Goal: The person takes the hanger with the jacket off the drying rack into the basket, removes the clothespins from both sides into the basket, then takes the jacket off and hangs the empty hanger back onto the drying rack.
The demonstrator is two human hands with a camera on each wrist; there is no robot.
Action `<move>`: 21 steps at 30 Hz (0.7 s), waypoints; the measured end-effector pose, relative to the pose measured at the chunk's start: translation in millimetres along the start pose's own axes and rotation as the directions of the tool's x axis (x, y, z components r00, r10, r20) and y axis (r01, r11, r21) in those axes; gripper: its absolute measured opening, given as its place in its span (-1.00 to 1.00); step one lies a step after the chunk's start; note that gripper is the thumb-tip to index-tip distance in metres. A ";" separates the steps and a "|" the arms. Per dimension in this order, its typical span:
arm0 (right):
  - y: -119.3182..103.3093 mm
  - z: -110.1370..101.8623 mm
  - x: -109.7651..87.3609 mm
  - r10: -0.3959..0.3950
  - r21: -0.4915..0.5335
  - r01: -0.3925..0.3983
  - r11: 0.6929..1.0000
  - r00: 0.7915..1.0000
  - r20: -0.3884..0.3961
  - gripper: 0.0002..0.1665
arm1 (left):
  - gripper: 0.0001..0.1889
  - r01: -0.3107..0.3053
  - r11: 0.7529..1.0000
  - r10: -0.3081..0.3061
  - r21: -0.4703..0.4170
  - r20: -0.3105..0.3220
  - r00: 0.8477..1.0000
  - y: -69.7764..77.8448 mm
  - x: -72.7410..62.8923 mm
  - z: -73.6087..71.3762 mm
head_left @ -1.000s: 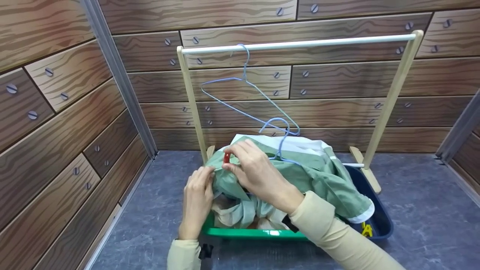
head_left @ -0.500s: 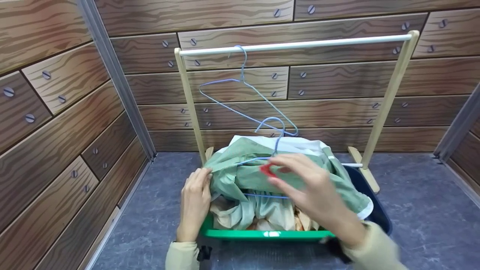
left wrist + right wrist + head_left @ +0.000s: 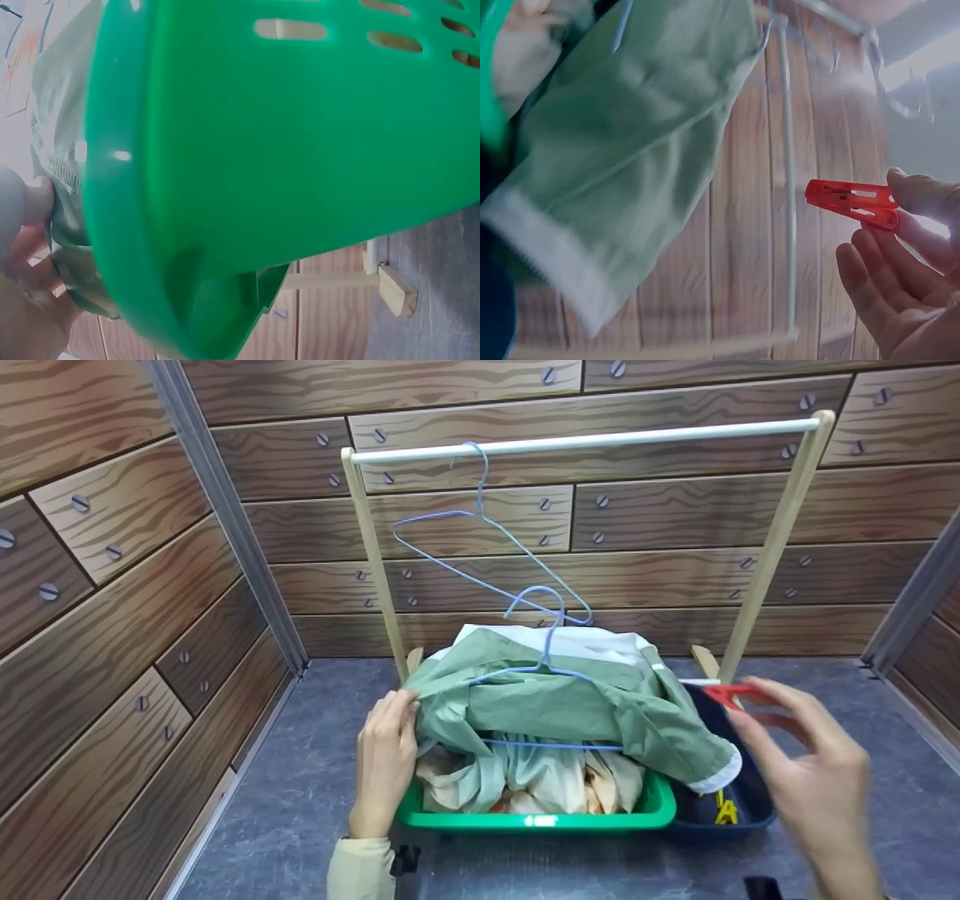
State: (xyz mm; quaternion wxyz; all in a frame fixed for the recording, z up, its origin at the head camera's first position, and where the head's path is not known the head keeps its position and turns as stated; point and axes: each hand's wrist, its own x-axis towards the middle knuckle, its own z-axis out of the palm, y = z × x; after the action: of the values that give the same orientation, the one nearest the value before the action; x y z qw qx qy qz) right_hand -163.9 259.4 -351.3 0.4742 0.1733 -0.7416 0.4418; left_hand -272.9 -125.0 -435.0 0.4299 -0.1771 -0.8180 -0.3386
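By the navy plastic bin (image 3: 754, 801), right hand (image 3: 814, 765) pinches a red plastic clothespin (image 3: 726, 694), long axis pointing left toward the green cloth garment (image 3: 544, 711), whose left end the left hand (image 3: 386, 757) grips.

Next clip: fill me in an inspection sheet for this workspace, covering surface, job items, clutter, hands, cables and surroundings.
Surface: dark grey floor, marbled, bearing a green basket and a dark blue tub.
Job's things: green garment with white trim, draped over the basket; blue hanger on it, ends hidden by fabric; red clothespin.
Clutter: yellow clip in the tub; pale cloth in the basket.
Hands: left hand pinches the garment's edge; right hand holds the clothespin, apart from the garment.
Cables: nothing seen.
Surroundings: clothes rack with second hanger; wood-patterned walls; metal corner strip.
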 end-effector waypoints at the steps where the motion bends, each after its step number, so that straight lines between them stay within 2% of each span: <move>1: 8.5 -4.9 -3.1 0.025 -0.010 -0.025 1.000 1.000 -0.003 -0.48 | -0.90 -0.002 1.000 0.002 -0.003 0.001 1.000 0.3 0.1 0.6; 5: 42.0 -19.1 -12.6 0.112 -0.108 -0.108 0.988 0.993 0.029 -0.43 | -0.89 -0.002 1.000 0.002 -0.012 0.006 1.000 0.7 -0.2 2.5; 10: 72.6 -21.4 -18.5 0.230 -0.257 -0.209 0.943 0.972 0.053 -0.48 | -0.90 -0.002 1.000 0.002 -0.006 -0.010 1.000 0.9 -1.0 1.3; 16: 105.3 -16.4 -25.7 0.299 -0.321 -0.236 0.917 0.940 0.163 -0.56 | -0.90 -0.025 1.000 0.025 0.004 -0.011 1.000 2.6 1.4 -0.5; 21: 123.2 -18.4 -31.7 0.369 -0.398 -0.257 0.881 0.899 0.235 -0.58 | -0.90 -0.035 0.999 0.036 0.010 -0.011 0.999 4.1 0.8 -0.6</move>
State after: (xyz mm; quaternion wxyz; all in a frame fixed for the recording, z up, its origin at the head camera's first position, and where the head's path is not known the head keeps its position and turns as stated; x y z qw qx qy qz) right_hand -221.5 337.0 -436.0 0.2995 0.0264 -0.8914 0.3392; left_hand -270.6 -122.6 -432.4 0.4413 -0.1875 -0.8140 -0.3278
